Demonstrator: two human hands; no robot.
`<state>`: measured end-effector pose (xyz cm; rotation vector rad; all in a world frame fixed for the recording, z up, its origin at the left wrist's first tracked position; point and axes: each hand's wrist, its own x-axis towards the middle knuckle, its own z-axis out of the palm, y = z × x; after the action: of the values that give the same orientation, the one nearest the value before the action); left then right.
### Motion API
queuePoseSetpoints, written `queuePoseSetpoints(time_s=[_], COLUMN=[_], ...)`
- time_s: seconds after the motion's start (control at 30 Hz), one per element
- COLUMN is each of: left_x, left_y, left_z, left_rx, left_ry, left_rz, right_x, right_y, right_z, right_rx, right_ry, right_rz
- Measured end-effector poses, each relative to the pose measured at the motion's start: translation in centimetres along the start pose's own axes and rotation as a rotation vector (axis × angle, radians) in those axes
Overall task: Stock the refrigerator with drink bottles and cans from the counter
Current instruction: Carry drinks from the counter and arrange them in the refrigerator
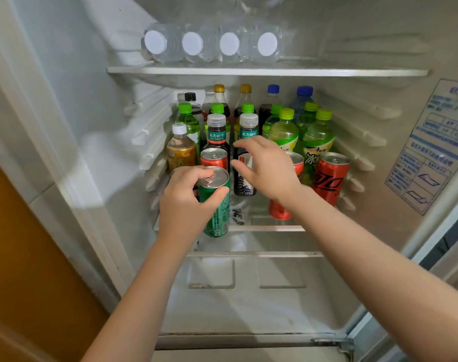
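Left hand [182, 202] is gripping the green can [217, 215] at the fridge shelf's [269, 228] front edge, right hand [267, 168] is hovering over the dark can [245, 185], fingers [245, 145] spread loose.

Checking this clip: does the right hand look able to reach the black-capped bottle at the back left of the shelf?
Probably not directly. The right hand hovers open near the front, and the black-capped bottle stands behind a green-capped bottle and an amber bottle; only its top shows.
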<state>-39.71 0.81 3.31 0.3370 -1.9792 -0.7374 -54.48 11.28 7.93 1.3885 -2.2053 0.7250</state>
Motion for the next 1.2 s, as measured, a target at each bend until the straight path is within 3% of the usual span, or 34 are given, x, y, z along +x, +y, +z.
queuePoseSetpoints(time_s=[0.23,0.43,0.77,1.2], left_x=[-0.4,-0.6,1.7,5.9], left_y=[-0.2,-0.3,0.0,1.3], left_z=[-1.1,-1.7,-0.4,2.4], left_rx=[0.028,0.058,-0.013,0.237], left_ry=[-0.006,-0.006,-0.129,-0.183], left_rz=[-0.025,-0.057,-0.109,-0.113], right_x=[4.0,3.2,1.7,0.5], right_y=[-0.8,-1.2,2.7,3.8], right_z=[2.1,3.1,-1.9,-1.9], right_rx=[0.143,0.146,-0.281,-0.165], right_ry=[-0.299,-0.174,-0.244,-0.178], right_rz=[0.053,0.133,0.025,0.083])
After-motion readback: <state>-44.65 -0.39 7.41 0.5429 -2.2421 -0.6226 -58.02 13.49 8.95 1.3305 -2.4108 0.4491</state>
